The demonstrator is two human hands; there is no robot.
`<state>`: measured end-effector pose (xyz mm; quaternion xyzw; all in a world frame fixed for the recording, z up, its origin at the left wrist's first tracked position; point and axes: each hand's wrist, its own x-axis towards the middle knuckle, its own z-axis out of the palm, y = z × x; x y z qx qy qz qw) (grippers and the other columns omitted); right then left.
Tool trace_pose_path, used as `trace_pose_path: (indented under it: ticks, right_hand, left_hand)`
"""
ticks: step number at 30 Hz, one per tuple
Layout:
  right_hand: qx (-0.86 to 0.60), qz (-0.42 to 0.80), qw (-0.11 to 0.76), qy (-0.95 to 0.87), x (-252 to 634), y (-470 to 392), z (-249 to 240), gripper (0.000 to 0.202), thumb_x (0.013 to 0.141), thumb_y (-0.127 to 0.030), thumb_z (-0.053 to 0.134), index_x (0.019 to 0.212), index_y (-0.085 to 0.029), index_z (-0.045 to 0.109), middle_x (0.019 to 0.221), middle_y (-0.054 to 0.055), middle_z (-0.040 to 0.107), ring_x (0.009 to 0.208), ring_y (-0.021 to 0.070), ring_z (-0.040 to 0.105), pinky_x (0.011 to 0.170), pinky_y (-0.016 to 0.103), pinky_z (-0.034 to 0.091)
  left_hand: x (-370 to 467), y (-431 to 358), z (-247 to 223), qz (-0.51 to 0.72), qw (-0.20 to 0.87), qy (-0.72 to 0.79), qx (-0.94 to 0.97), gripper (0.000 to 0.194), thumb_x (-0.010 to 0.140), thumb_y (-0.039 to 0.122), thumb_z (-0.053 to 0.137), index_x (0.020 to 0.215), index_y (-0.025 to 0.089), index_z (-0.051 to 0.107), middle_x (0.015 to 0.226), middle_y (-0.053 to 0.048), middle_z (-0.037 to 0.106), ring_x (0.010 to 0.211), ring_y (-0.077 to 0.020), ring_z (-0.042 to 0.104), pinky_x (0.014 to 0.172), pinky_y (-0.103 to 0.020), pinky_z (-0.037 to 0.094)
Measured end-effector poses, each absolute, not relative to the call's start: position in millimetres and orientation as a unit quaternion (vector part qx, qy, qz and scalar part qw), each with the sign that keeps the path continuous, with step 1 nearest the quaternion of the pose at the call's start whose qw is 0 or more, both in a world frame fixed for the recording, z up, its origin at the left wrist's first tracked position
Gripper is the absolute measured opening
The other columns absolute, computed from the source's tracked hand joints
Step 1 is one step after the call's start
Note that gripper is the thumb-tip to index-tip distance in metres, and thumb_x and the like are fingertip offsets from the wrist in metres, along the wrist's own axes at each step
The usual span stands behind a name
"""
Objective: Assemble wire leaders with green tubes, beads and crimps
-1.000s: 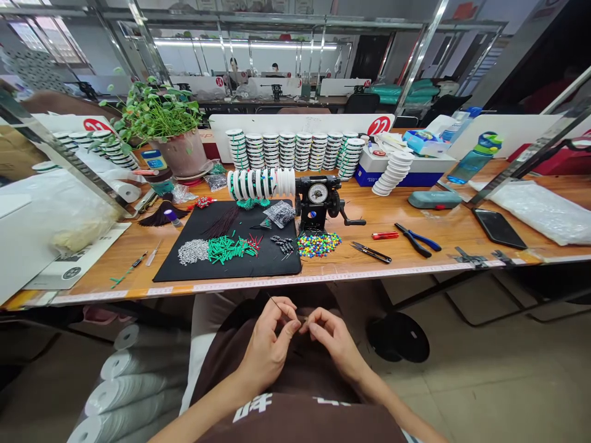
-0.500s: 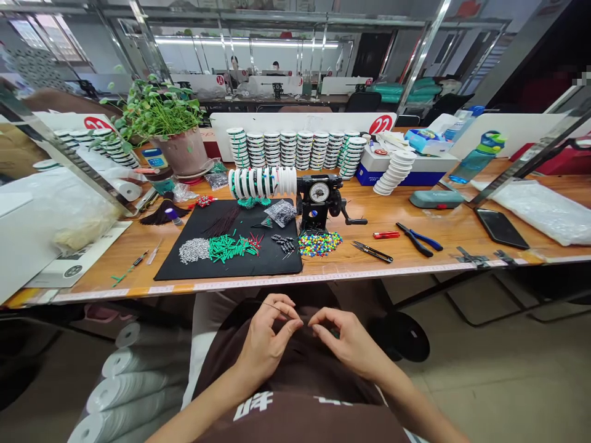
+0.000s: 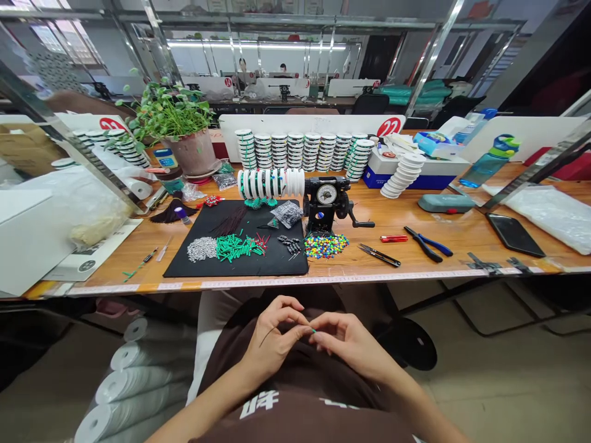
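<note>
Above my lap, my left hand (image 3: 279, 335) and my right hand (image 3: 353, 341) meet at the fingertips. A thin dark line (image 3: 266, 337), probably thread, trails across the back of my left hand, whose thumb and forefinger are pinched together. Between my right thumb and forefinger shows the end of a small green tube (image 3: 314, 331). Fingers hide whether the line passes into the tube. On the black mat (image 3: 258, 267) beyond lie a heap of similar green tubes (image 3: 235, 248), silver pieces (image 3: 202, 249), dark thread lengths (image 3: 231, 220) and black swivel-like pieces (image 3: 290, 245).
A hand-cranked winder (image 3: 323, 206) carrying white spools (image 3: 270, 183) stands behind the mat. Multicoloured beads (image 3: 327, 246), thread snips (image 3: 379, 255), pliers (image 3: 427, 243) and a phone (image 3: 514, 234) lie to the right. The table edge (image 3: 258, 281) runs just beyond my hands.
My hands have come together, closing the small gap between their fingertips. The green tube end now shows in my right fingers, and the dark line hangs lower over my left hand.
</note>
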<state>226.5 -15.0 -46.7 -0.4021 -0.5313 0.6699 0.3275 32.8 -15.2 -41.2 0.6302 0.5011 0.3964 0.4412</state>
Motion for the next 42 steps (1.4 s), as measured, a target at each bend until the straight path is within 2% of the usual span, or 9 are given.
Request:
trace_pose_path:
  ticks: [3, 7, 13, 20, 25, 32, 35, 39, 42]
  right_hand:
    - [-0.405, 0.705, 0.328, -0.481, 224, -17, -54, 0.042, 0.078, -0.055, 0.077, 0.085, -0.014, 0.075, 0.074, 0.005, 0.07, 0.06, 0.0124, 0.057, 0.056, 0.024, 0.042]
    - [-0.411, 0.712, 0.344, -0.453, 223, -22, -62, 0.04, 0.079, -0.054, 0.078, 0.079, -0.014, 0.074, 0.072, 0.004, 0.069, 0.058, 0.0103, 0.053, 0.053, 0.021, 0.036]
    - [-0.443, 0.675, 0.344, -0.479, 221, -23, -64, 0.04, 0.077, -0.056, 0.078, 0.081, -0.016, 0.077, 0.07, 0.005, 0.069, 0.059, 0.0133, 0.055, 0.052, 0.023, 0.038]
    - [-0.474, 0.62, 0.367, -0.507, 216, -27, -61, 0.041, 0.078, -0.058, 0.075, 0.075, -0.017, 0.075, 0.068, 0.004, 0.067, 0.06, 0.0162, 0.055, 0.057, 0.027, 0.044]
    - [-0.468, 0.6, 0.364, -0.537, 216, -27, -69, 0.041, 0.081, -0.058, 0.072, 0.076, -0.017, 0.074, 0.069, 0.005, 0.067, 0.062, 0.0181, 0.058, 0.059, 0.028, 0.046]
    - [-0.485, 0.576, 0.375, -0.541, 217, -27, -63, 0.04, 0.085, -0.056, 0.069, 0.078, -0.018, 0.074, 0.07, 0.005, 0.066, 0.064, 0.0181, 0.056, 0.062, 0.029, 0.046]
    - [-0.451, 0.598, 0.408, -0.522, 213, -30, -62, 0.037, 0.085, -0.055, 0.07, 0.081, -0.018, 0.073, 0.077, 0.006, 0.067, 0.068, 0.0189, 0.057, 0.062, 0.029, 0.047]
    - [-0.394, 0.682, 0.476, -0.392, 205, -38, -63, 0.036, 0.082, -0.054, 0.075, 0.075, -0.02, 0.068, 0.102, 0.013, 0.07, 0.079, 0.0217, 0.063, 0.069, 0.033, 0.052]
    - [-0.355, 0.737, 0.48, -0.317, 204, -42, -71, 0.035, 0.079, -0.053, 0.078, 0.072, -0.022, 0.065, 0.09, 0.01, 0.068, 0.078, 0.0222, 0.063, 0.069, 0.034, 0.053]
  left_hand:
    - [33, -16, -43, 0.409, 0.48, 0.492, 0.601, 0.005, 0.077, 0.023, 0.078, 0.072, 0.023, 0.079, 0.097, -0.005, 0.065, 0.093, -0.021, 0.062, 0.084, -0.031, 0.047]
    - [33, -18, -45, 0.403, 0.542, 0.475, 0.564, 0.005, 0.072, 0.025, 0.082, 0.075, 0.021, 0.08, 0.095, -0.006, 0.066, 0.081, -0.0174, 0.061, 0.072, -0.028, 0.047]
    - [31, -18, -48, 0.414, 0.549, 0.481, 0.544, 0.009, 0.071, 0.025, 0.083, 0.071, 0.018, 0.077, 0.095, -0.006, 0.065, 0.078, -0.0156, 0.059, 0.065, -0.025, 0.044]
    - [32, -20, -51, 0.402, 0.543, 0.484, 0.556, 0.009, 0.072, 0.025, 0.081, 0.071, 0.018, 0.075, 0.095, -0.007, 0.065, 0.082, -0.0174, 0.059, 0.068, -0.026, 0.043]
    - [31, -18, -56, 0.416, 0.579, 0.459, 0.53, 0.024, 0.073, 0.037, 0.083, 0.074, 0.016, 0.07, 0.087, -0.006, 0.065, 0.081, -0.018, 0.059, 0.07, -0.027, 0.043]
    - [31, -16, -56, 0.421, 0.671, 0.445, 0.417, 0.043, 0.06, 0.048, 0.092, 0.072, 0.015, 0.068, 0.076, -0.002, 0.064, 0.071, -0.0142, 0.056, 0.069, -0.025, 0.043]
    - [31, -18, -54, 0.411, 0.707, 0.444, 0.366, 0.043, 0.06, 0.046, 0.093, 0.074, 0.013, 0.068, 0.075, -0.002, 0.066, 0.068, -0.0111, 0.057, 0.064, -0.021, 0.041]
    - [29, -21, -53, 0.367, 0.78, 0.433, 0.262, 0.048, 0.056, 0.045, 0.094, 0.075, 0.015, 0.063, 0.07, 0.0, 0.066, 0.058, -0.0084, 0.059, 0.055, -0.017, 0.038]
    - [18, -17, -47, 0.353, 0.775, 0.426, 0.307, 0.048, 0.056, 0.047, 0.093, 0.074, 0.015, 0.062, 0.064, 0.0, 0.064, 0.054, -0.0091, 0.059, 0.052, -0.018, 0.039]
